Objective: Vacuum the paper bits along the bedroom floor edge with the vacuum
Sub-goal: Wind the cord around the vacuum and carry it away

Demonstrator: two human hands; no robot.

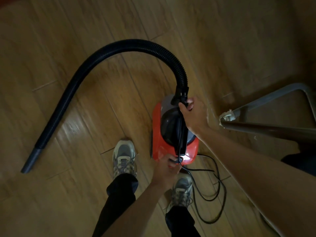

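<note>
red canister vacuum (160,147) looks light, rigid; my right hand (193,115) grips its plug (182,98), left hand (166,170) pinches the cord (217,190) at the rear.

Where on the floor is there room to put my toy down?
The widest bare wooden floor lies left of and beyond the black hose, and also lower left of the left shoe. It is crowded around the red vacuum: both hands, the looping power cord and the metal frame at right fill that side.
</note>
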